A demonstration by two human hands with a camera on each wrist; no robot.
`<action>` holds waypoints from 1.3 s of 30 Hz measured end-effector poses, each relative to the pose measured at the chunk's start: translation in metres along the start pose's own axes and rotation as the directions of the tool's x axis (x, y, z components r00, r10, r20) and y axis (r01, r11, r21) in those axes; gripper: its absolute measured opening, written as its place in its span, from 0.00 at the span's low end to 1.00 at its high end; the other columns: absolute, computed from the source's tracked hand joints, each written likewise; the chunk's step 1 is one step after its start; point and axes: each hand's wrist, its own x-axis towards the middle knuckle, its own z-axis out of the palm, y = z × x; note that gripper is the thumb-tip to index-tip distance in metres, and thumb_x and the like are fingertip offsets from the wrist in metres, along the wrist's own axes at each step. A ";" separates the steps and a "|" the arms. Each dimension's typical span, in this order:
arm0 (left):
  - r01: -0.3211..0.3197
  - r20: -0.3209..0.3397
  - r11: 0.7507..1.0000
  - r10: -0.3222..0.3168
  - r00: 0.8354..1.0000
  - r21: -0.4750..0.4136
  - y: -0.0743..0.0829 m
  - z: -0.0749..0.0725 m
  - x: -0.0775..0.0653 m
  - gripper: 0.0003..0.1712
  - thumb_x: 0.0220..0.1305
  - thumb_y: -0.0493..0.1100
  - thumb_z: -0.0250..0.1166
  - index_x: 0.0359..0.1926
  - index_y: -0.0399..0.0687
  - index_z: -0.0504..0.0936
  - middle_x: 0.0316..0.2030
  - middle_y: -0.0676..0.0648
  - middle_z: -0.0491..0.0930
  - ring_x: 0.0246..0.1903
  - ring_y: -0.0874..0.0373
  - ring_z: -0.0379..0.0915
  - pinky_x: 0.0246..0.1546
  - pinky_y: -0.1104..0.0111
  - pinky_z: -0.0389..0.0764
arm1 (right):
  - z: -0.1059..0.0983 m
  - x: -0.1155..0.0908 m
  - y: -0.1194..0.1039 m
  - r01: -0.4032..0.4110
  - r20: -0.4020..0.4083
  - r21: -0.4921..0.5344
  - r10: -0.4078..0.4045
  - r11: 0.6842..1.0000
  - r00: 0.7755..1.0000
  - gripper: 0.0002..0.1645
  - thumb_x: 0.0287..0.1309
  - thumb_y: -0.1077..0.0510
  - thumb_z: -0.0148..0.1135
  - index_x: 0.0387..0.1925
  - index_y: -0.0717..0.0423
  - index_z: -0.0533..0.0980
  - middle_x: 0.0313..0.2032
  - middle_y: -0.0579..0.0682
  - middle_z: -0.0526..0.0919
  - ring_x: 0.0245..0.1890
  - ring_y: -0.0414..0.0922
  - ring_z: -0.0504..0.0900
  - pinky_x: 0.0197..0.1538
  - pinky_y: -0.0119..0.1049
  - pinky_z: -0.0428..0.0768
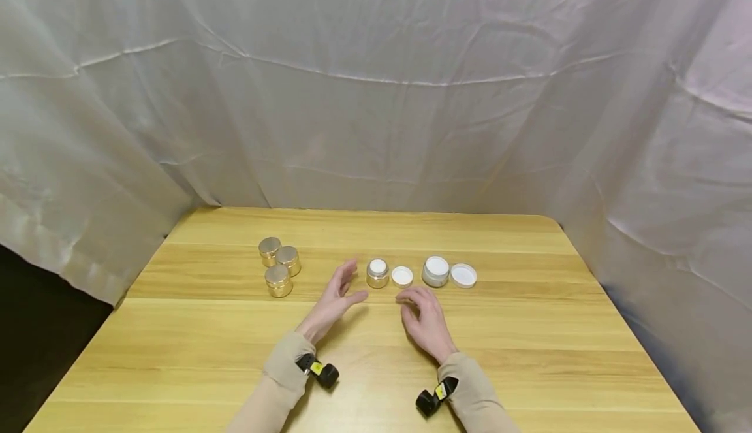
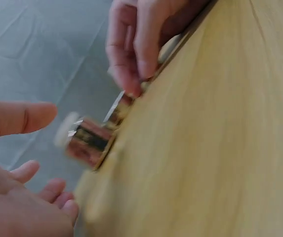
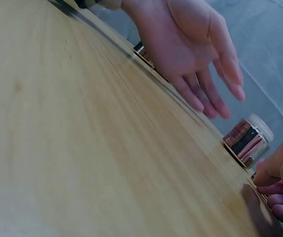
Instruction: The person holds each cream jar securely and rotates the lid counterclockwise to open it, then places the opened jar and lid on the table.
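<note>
A small gold jar (image 1: 377, 274) with a white top stands uncapped in the middle of the table. My left hand (image 1: 330, 302) is held just to its left, thumb and fingers spread apart with nothing between them. Right of the jar, a round lid (image 1: 402, 277) lies with its white inside up. My right hand (image 1: 429, 323) hovers in front of this lid, fingers loosely bent and empty. In the left wrist view, the right fingertips (image 2: 134, 89) overlap the lid's gold edge. Farther right are a wider pale jar (image 1: 435, 272) with a white top and its upturned white lid (image 1: 463, 275).
Three closed gold jars (image 1: 279, 281) stand grouped at the left of the wooden table (image 1: 364, 381). Grey curtain (image 1: 376, 145) hangs behind the table and along its sides. Each wrist carries a small black camera (image 1: 326, 375).
</note>
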 end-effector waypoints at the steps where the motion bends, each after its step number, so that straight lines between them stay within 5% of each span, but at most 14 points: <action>1: -0.012 -0.011 0.999 0.012 1.000 0.032 0.002 -0.002 -0.003 0.46 0.66 0.36 0.64 0.78 0.44 0.50 0.77 0.34 0.52 0.77 0.35 0.46 0.80 0.42 0.48 | 0.000 0.000 0.000 0.001 0.001 -0.001 -0.001 1.000 1.000 0.13 0.52 0.73 0.64 0.38 0.58 0.83 0.42 0.53 0.86 0.49 0.52 0.81 0.54 0.51 0.80; 4: -0.079 -0.071 0.987 0.090 0.993 0.138 0.009 -0.008 -0.011 0.43 0.65 0.36 0.65 0.76 0.44 0.54 0.71 0.34 0.60 0.69 0.34 0.58 0.75 0.40 0.58 | 0.000 0.000 0.000 0.000 0.003 0.000 0.000 1.000 1.000 0.13 0.52 0.72 0.65 0.38 0.58 0.84 0.42 0.53 0.86 0.49 0.52 0.81 0.54 0.51 0.80; 7: -0.183 -0.178 0.955 0.227 0.957 0.233 0.017 -0.015 -0.015 0.40 0.63 0.34 0.67 0.73 0.45 0.61 0.62 0.35 0.68 0.55 0.44 0.64 0.66 0.48 0.68 | 0.000 -0.001 0.001 0.004 0.000 -0.002 -0.004 1.000 1.000 0.13 0.52 0.73 0.65 0.38 0.58 0.83 0.42 0.52 0.86 0.49 0.51 0.80 0.54 0.50 0.80; 9: -0.254 -0.266 0.921 0.335 0.904 0.297 0.022 -0.021 -0.017 0.37 0.60 0.33 0.69 0.69 0.44 0.66 0.55 0.38 0.71 0.49 0.51 0.63 0.59 0.57 0.69 | 0.000 0.000 0.001 0.004 -0.003 -0.002 -0.004 1.000 1.000 0.13 0.51 0.73 0.64 0.38 0.58 0.84 0.42 0.52 0.86 0.49 0.52 0.80 0.54 0.50 0.80; 12: -0.318 -0.404 0.865 0.470 0.785 0.389 0.029 -0.033 -0.020 0.35 0.55 0.32 0.72 0.64 0.40 0.70 0.49 0.37 0.72 0.45 0.55 0.59 0.54 0.63 0.63 | 0.000 0.000 0.002 0.005 -0.004 -0.004 -0.005 1.000 1.000 0.13 0.52 0.73 0.64 0.38 0.58 0.84 0.43 0.53 0.86 0.49 0.52 0.80 0.54 0.51 0.80; 15: -0.259 -0.531 0.851 0.495 0.688 0.458 0.034 -0.047 -0.024 0.38 0.51 0.34 0.75 0.62 0.39 0.69 0.51 0.33 0.69 0.50 0.49 0.58 0.58 0.57 0.58 | 0.000 0.000 0.001 0.002 0.003 -0.002 -0.002 1.000 1.000 0.13 0.52 0.73 0.64 0.38 0.58 0.83 0.43 0.53 0.86 0.49 0.52 0.80 0.55 0.51 0.80; 17: -0.155 -0.599 0.864 0.452 0.661 0.480 0.034 -0.057 -0.026 0.42 0.50 0.37 0.77 0.64 0.41 0.67 0.54 0.31 0.66 0.54 0.43 0.56 0.61 0.50 0.56 | -0.001 0.001 0.001 -0.010 0.011 0.002 0.010 1.000 1.000 0.13 0.52 0.72 0.64 0.39 0.58 0.83 0.43 0.53 0.86 0.50 0.53 0.80 0.55 0.52 0.80; 19: -0.032 -0.645 0.877 0.376 0.666 0.479 0.032 -0.065 -0.028 0.47 0.48 0.41 0.79 0.66 0.42 0.63 0.58 0.30 0.62 0.58 0.38 0.53 0.64 0.43 0.55 | -0.001 0.001 0.001 -0.022 0.017 0.006 0.022 1.000 1.000 0.13 0.52 0.72 0.65 0.39 0.58 0.84 0.43 0.53 0.86 0.50 0.53 0.80 0.56 0.52 0.80; 22: 0.091 -0.663 0.891 0.260 0.702 0.445 0.027 -0.076 -0.030 0.54 0.47 0.44 0.80 0.69 0.43 0.57 0.63 0.28 0.55 0.62 0.33 0.48 0.65 0.38 0.54 | -0.002 0.000 0.001 -0.040 0.024 0.012 0.040 0.999 0.999 0.12 0.53 0.71 0.65 0.39 0.57 0.84 0.44 0.54 0.86 0.50 0.52 0.80 0.57 0.52 0.80; 30: 0.237 -0.560 0.909 -0.006 0.829 0.342 0.014 -0.094 -0.032 0.66 0.46 0.45 0.81 0.74 0.39 0.43 0.66 0.24 0.49 0.67 0.29 0.43 0.70 0.37 0.53 | -0.002 -0.001 0.000 -0.048 0.025 0.013 0.047 0.999 0.999 0.12 0.53 0.70 0.65 0.39 0.56 0.84 0.44 0.53 0.86 0.51 0.52 0.80 0.57 0.52 0.79; 33: 0.248 -0.524 0.916 -0.050 0.850 0.316 0.008 -0.097 -0.032 0.68 0.47 0.43 0.80 0.75 0.38 0.40 0.69 0.23 0.46 0.71 0.28 0.39 0.73 0.35 0.49 | -0.001 -0.001 0.000 -0.052 0.025 0.011 0.052 0.999 0.998 0.12 0.53 0.70 0.65 0.39 0.56 0.84 0.44 0.53 0.86 0.51 0.52 0.80 0.57 0.52 0.79; 39: 0.234 -0.496 0.929 -0.066 0.866 0.285 0.001 -0.102 -0.031 0.67 0.48 0.39 0.79 0.75 0.36 0.38 0.72 0.25 0.53 0.74 0.30 0.38 0.77 0.37 0.44 | -0.001 -0.001 0.000 -0.049 0.022 0.005 0.049 0.999 0.999 0.12 0.53 0.71 0.65 0.39 0.56 0.84 0.44 0.52 0.86 0.50 0.52 0.80 0.56 0.51 0.80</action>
